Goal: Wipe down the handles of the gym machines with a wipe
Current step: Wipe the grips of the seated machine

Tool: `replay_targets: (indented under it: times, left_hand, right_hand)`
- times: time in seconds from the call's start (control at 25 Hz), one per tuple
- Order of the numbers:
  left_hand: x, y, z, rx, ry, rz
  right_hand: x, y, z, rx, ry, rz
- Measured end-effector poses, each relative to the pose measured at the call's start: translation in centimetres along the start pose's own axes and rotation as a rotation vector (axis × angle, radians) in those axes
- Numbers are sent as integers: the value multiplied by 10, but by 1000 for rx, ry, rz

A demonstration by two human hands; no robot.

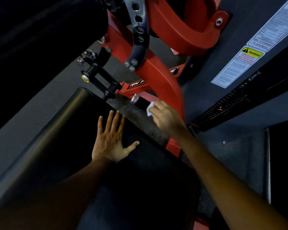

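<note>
Red machine frame [158, 77], carrying the grip. Black seat pad [83, 130], bracing the left hand [111, 143], fingers spread flat for support. Right hand [165, 116] clutching white wipe [149, 109] against black handle [142, 102], near its chrome cap [134, 98], mid-wipe.

The crumpled white wipe [149, 110] is mostly hidden under the right hand [166, 116]. The white instruction label [236, 63] has print too small to read, and the red steel frame [158, 75] is cut off at the top edge.
</note>
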State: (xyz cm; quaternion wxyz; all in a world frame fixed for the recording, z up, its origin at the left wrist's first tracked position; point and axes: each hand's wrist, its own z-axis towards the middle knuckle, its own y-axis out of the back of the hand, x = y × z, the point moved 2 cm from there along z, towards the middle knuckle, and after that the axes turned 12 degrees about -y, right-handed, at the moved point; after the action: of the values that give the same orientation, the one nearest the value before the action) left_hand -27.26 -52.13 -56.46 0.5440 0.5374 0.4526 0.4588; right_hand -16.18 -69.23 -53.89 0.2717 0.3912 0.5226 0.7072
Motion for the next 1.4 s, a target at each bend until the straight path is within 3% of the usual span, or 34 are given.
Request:
replay_targets:
  times: [0.2,0.36,0.48,0.64,0.68,0.76,0.84,0.92,1.0,1.2,1.4]
  left_hand:
    - [-1,2,0,14,0,14]
    - [0,2,-1,9,6,26]
    - [0,2,0,9,2,25]
    - [0,1,-1,17,-3,20]
    - [0,1,-1,19,-1,23]
    - [0,1,-1,19,4,27]
    - [-1,2,-1,4,7,28]
    - [-1,3,-1,-3,3,23]
    - [-1,3,0,-1,1,18]
    - [-1,2,-1,5,5,36]
    - [-1,2,0,-1,7,44]
  right_hand:
    - [4,14,8,-49,-213,254]
    - [35,12,47,30,-173,202]
    - [3,7,21,67,-189,269]
    - [-46,15,-39,28,-701,532]
    - [-44,14,-39,-3,-732,536]
    - [-17,15,-17,-86,-571,525]
    - [16,8,10,-58,-379,428]
    - [17,2,16,-26,-322,346]
    - [-8,3,-1,-50,-352,395]
    - [-42,9,-50,-134,-753,414]
    - [17,2,8,-165,-517,456]
